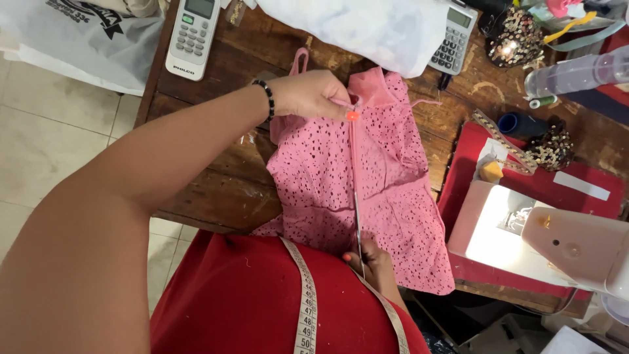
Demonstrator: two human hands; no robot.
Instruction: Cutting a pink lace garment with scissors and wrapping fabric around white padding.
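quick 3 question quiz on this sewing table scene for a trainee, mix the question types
1. True or false: the left hand pinches the top of the pink strip over the pink garment.
2. What lies beside the remote control? A) white plastic bag B) a kettle C) a hammer
3. Fill in: the right hand holds the strip's ____ end.

Key: 1 true; 2 A; 3 lower

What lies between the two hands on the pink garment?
In the head view, a thin pink strip runs taut from the left hand to the right hand, over the pink eyelet garment.
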